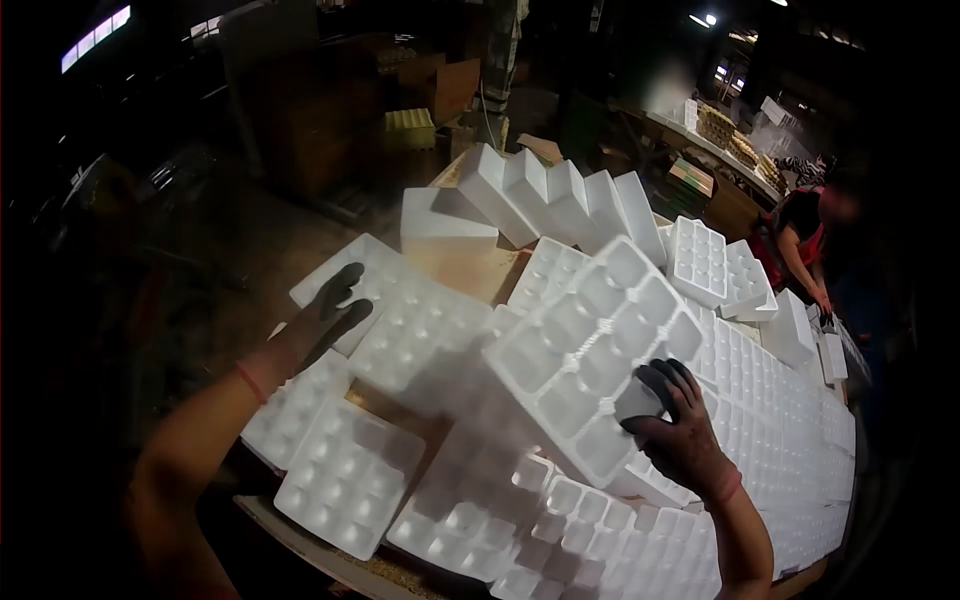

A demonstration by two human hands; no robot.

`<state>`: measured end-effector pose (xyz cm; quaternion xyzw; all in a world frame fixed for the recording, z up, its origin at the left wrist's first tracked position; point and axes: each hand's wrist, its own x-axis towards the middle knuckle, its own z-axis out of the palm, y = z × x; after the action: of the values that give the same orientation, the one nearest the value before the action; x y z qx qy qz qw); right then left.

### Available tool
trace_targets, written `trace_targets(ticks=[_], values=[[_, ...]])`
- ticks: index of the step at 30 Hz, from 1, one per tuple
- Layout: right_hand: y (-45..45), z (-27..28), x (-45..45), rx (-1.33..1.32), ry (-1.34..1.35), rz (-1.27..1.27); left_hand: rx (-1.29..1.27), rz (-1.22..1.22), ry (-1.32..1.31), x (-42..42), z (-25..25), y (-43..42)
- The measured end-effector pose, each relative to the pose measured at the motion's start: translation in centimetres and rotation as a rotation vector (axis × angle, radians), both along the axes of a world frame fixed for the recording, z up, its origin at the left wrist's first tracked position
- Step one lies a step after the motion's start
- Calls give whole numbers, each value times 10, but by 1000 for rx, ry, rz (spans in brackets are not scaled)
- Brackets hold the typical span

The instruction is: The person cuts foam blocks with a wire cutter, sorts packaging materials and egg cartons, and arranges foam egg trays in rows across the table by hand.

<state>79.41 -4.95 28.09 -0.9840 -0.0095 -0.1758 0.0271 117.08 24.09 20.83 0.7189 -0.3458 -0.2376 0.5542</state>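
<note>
My right hand (675,420), in a dark-fingered glove, grips a white foam egg tray (600,350) near its right edge. The tray is tilted up, with its rows of round hollows facing me. My left hand (325,315), gloved the same way, has its fingers apart over the left end of another foam tray (420,325). Whether those fingers touch it, I cannot tell. Below that hand, two more foam trays (350,480) lie with hollows upward near the table's front edge.
Many foam trays (770,450) cover the table's right side in rows. White foam blocks (560,195) lean together at the back. The wooden tabletop (470,270) shows between trays. A co-worker (800,240) bends over the far right end. Stacked egg cartons (715,128) stand on another table behind.
</note>
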Motion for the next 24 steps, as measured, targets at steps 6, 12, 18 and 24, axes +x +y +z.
trace_targets(ticks=[6,12,18,24], values=[[63,-22,152,-20,-125,451,-133,-271,450,7,46,4],[-21,-108,298,888,-226,-123,-794,-41,672,242,57,29],[-138,-252,404,1734,-202,-401,-913,-80,1003,331,-80,-117],[-202,-318,450,1313,-94,-481,-854,-91,1253,323,-164,-201]])
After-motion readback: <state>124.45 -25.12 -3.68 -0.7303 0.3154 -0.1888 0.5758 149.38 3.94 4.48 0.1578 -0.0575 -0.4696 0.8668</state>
